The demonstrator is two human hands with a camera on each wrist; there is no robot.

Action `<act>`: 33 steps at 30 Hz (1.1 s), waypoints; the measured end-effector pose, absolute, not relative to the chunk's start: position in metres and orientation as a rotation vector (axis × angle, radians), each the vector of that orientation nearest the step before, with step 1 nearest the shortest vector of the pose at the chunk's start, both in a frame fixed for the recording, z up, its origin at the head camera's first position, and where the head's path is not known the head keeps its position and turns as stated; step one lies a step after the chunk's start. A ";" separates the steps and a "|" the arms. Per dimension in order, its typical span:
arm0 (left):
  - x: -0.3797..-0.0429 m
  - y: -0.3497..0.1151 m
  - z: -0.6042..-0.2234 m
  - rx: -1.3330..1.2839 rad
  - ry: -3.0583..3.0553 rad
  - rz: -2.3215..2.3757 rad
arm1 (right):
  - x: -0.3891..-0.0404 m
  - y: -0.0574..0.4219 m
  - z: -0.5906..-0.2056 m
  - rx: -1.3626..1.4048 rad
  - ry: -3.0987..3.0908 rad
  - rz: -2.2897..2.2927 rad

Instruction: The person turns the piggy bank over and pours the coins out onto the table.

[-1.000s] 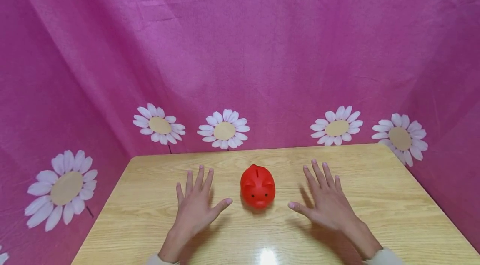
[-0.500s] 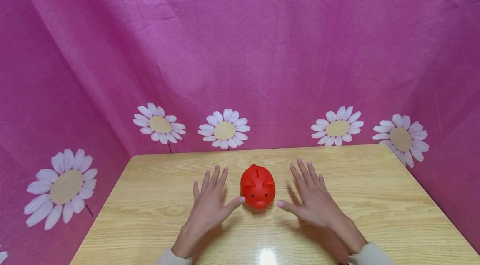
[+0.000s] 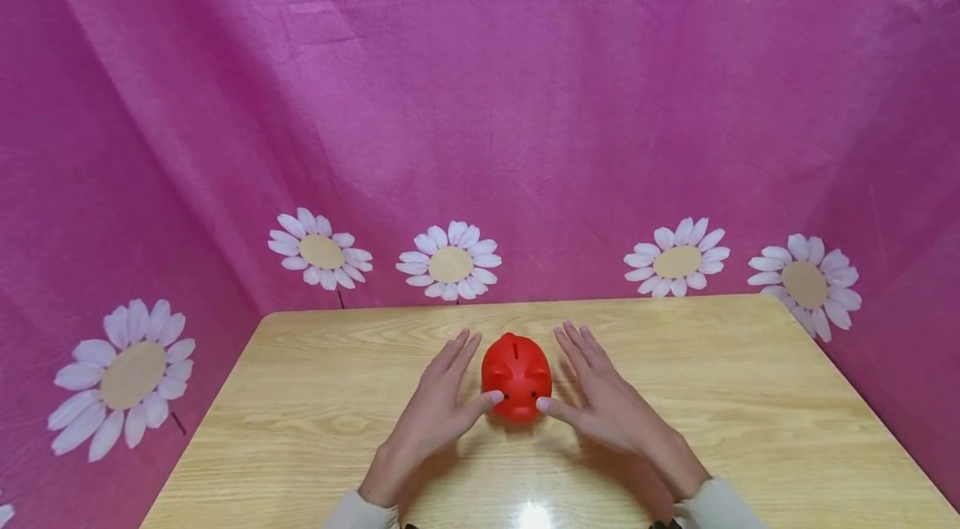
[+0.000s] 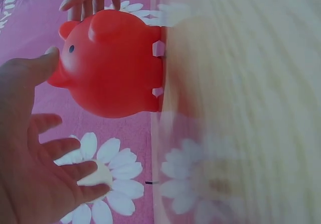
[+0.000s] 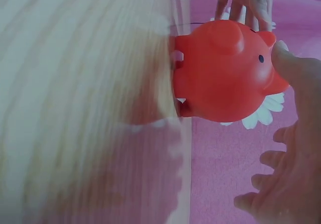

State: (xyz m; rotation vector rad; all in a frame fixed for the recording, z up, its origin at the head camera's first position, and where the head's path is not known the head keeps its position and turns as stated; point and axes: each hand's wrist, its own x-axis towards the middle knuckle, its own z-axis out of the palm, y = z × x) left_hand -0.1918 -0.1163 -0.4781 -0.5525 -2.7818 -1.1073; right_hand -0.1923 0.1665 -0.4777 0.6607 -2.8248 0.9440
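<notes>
A red piggy bank (image 3: 517, 366) with a coin slot on top stands on its feet on the wooden table, its snout facing the person. On its left, my left hand (image 3: 435, 408) is spread with straight fingers, and its thumb tip overlaps the pig's face in the head view. My right hand (image 3: 611, 408) mirrors it on the other side, thumb near the snout. Both wrist views show the piggy bank (image 4: 113, 66) between the hands, with a gap between its body and the straight fingers (image 5: 273, 158).
The light wooden table (image 3: 322, 396) has a glossy top with a bright reflection near its front. A magenta cloth (image 3: 525, 112) printed with daisies and white lettering hangs behind the table and at both sides.
Both hands have moved inward toward the piggy bank from either side, and their fingers have drawn closer together. The piggy bank has stayed in place.
</notes>
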 end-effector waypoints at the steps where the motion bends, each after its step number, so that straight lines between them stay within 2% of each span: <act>1: -0.193 -0.115 -0.478 -0.564 -2.778 -1.121 | -0.194 0.165 -0.477 0.668 -2.823 0.950; 13: -0.205 -0.105 -0.476 -0.655 -2.728 -1.229 | -0.202 0.161 -0.476 0.724 -2.777 1.017; 33: -0.206 -0.117 -0.477 -0.672 -2.786 -1.278 | -0.204 0.165 -0.483 0.803 -2.747 1.080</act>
